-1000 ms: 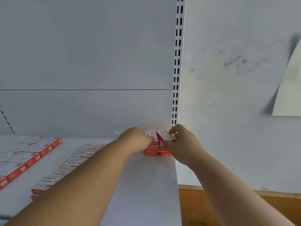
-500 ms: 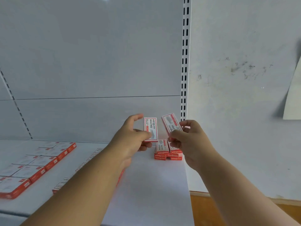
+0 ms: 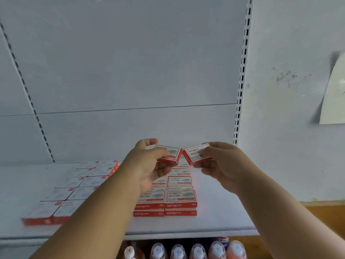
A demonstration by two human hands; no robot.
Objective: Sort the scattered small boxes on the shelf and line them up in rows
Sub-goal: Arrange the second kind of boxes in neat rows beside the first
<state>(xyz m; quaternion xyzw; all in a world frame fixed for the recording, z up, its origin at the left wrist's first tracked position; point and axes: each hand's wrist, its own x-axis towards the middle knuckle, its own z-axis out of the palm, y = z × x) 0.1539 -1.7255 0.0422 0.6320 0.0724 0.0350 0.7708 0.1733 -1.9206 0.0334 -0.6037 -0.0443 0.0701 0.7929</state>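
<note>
Each of my hands holds one small red-and-white box in the air above the white shelf (image 3: pixel 220 215). My left hand (image 3: pixel 149 165) pinches the left box (image 3: pixel 171 154), tilted down to the right. My right hand (image 3: pixel 222 163) grips the right box (image 3: pixel 196 155), tilted the other way, and the two boxes nearly touch at their inner ends. Below them a double row of the same boxes (image 3: pixel 180 197) runs from front to back, stacked two high at the front. Another block of aligned boxes (image 3: pixel 74 186) lies to the left.
The shelf's grey back panel and a slotted upright (image 3: pixel 240 90) stand behind the boxes. A lower shelf holds several capped bottles (image 3: pixel 197 250). To the right are a marked white wall, a paper sheet (image 3: pixel 334 94) and a wooden edge (image 3: pixel 324 214).
Both hands lifted a box each from the far right pile and carried them left and nearer. The view shifted so the double row now lies under my hands.
</note>
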